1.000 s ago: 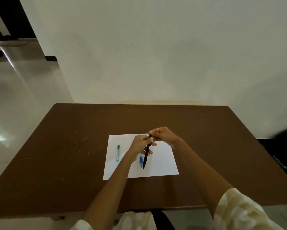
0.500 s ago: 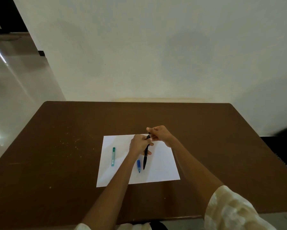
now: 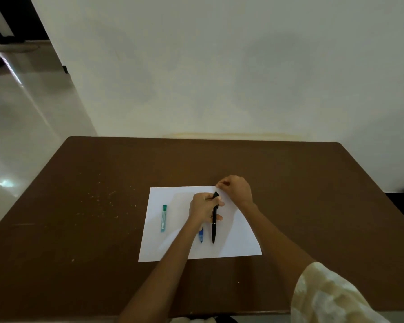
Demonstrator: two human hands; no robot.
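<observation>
Dark brown table (image 3: pixel 103 229) w/ rounded far corners carries one white paper sheet (image 3: pixel 236 241), laid flat approx. at its ctr, a little nearer the front edge, long sides running L to R. Pale specks (image 3: pixel 100 201) dot the tabletop well to the L of the sheet, w/ a lone fleck closer to the front edge, L of the sheet's near corner. On the sheet's L part lies a teal tube (image 3: pixel 164 217), pointing lengthwise away from the viewer. A small blue piece (image 3: pixel 200 236) lies near the sheet's middle, partly hidden.
</observation>
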